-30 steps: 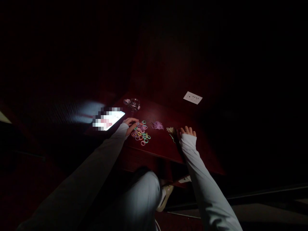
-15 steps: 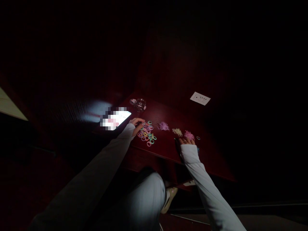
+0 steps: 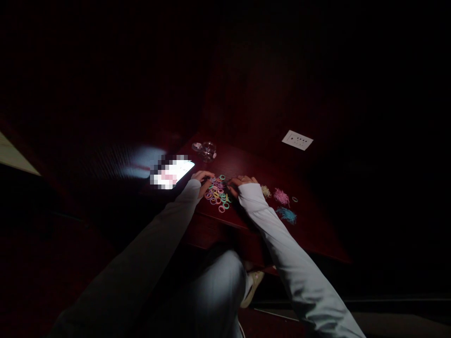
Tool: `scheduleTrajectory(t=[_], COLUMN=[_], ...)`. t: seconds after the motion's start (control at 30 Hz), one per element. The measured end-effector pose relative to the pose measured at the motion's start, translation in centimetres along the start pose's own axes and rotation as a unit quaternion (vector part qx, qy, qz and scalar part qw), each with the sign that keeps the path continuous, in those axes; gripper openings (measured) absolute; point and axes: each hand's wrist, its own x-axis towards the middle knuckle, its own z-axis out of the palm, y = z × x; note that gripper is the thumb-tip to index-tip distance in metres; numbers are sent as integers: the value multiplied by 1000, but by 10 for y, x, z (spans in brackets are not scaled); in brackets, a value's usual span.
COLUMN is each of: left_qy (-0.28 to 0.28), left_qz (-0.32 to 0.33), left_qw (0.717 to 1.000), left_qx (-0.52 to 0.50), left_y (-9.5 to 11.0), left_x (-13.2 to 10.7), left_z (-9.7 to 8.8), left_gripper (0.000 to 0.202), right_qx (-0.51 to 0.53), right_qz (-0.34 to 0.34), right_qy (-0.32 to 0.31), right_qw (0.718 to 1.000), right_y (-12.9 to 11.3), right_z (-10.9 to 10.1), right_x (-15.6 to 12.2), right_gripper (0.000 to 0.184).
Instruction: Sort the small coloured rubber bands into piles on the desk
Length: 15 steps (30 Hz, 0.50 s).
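A heap of pastel rings [image 3: 215, 201] that look like small hair ties lies on the dark red tabletop [image 3: 243, 157]. My left hand [image 3: 203, 178] rests at the heap's left edge, its fingers stretched towards it and apart from the thumb. At the heap's right side, my right hand [image 3: 242, 182] reaches over the table with fingers spread; nothing shows in it, though the light is dim. Right of it lie small piles of thin strands or bands: yellow [image 3: 266, 191], pink [image 3: 281, 196] and blue [image 3: 286, 215]. The purple pile is hidden by the right hand.
A lit phone or tablet [image 3: 181, 171] lies left of my left hand. Behind the heap is a clear jar [image 3: 209, 151], apparently tipped over. A single ring [image 3: 295, 199] lies right of the pink pile. A white socket plate [image 3: 298, 140] is on the wall beyond.
My right hand has moved left from the pink and blue piles to the ring heap, uncovering the blue pile and covering the purple one. My left hand stays at the heap.
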Motion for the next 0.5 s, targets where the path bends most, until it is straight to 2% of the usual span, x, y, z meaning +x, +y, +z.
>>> scheduleTrajectory(t=[0.17,0.5], left_qy=[-9,-32], left_qz=[6,7], left_qw=[1000,999], left_qx=[-10,3], left_y=[-2,-7], left_x=[1,3], left_z=[-1,-1], left_gripper=[14,13], right_qx=[78,100], right_qz=[-11,-10], right_qy=[-24,-16], right_qw=[997,995], right_y=[-3,-3], right_z=[17,47], right_x=[34,41], right_gripper=[26,18])
